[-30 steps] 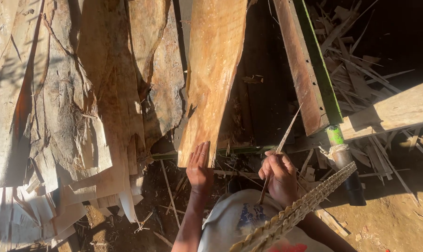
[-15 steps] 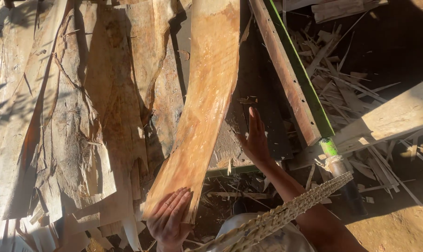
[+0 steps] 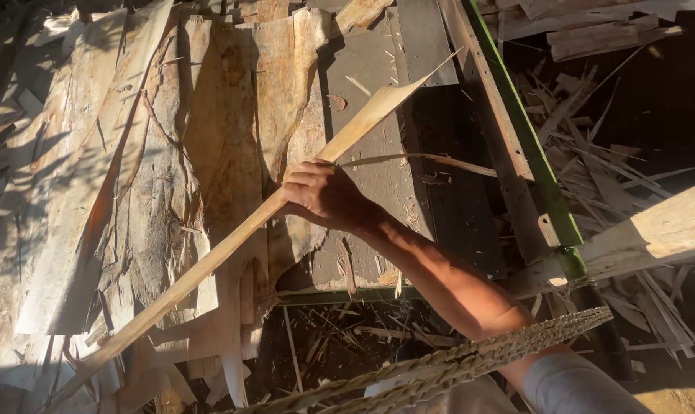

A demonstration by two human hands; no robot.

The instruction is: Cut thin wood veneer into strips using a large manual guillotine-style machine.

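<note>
A rough outdoor woodworking yard or veneer mill in hard sunlight: thin wood veneer sheets (image 3: 171, 176) lie heaped on the left, splintered offcuts (image 3: 616, 130) litter the ground far right, and a green-edged machine frame (image 3: 527, 153) runs between them.

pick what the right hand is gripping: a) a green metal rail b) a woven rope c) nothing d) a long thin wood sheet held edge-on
d: the right hand has its fingers curled round the long thin wood sheet, which runs diagonally across the frame.
</note>
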